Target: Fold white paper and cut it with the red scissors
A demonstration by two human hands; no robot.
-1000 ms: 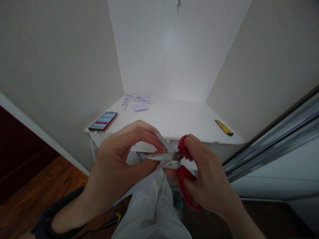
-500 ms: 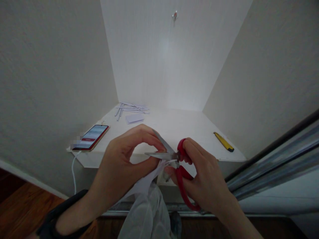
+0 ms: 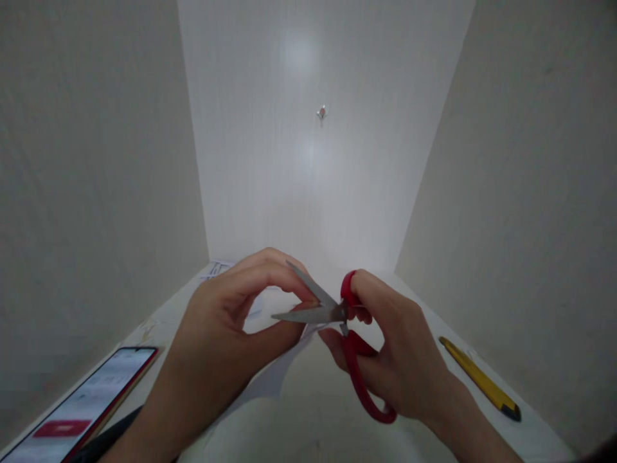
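My left hand point(image 3: 241, 334) pinches a white sheet of paper point(image 3: 270, 379) between thumb and fingers; the sheet hangs below the hand. My right hand point(image 3: 395, 341) grips red-handled scissors point(image 3: 359, 376), with fingers through both loops. The blades are spread apart and point left, one lying across the left fingertips and thumb from my viewpoint. The paper's upper edge runs close under the pivot of the scissors. Whether the blades touch the paper is hard to make out.
At the lower left a phone point(image 3: 91, 399) with a lit screen lies on the white shelf. A yellow box cutter point(image 3: 479, 379) rests on the right side. Thin paper strips point(image 3: 216, 269) sit at the back left corner, partly behind my left hand. White walls enclose the shelf.
The view has tilted up and come closer to the shelf, so phone and cutter appear lower and larger. Both hands keep their grips, and the scissor blades remain spread.
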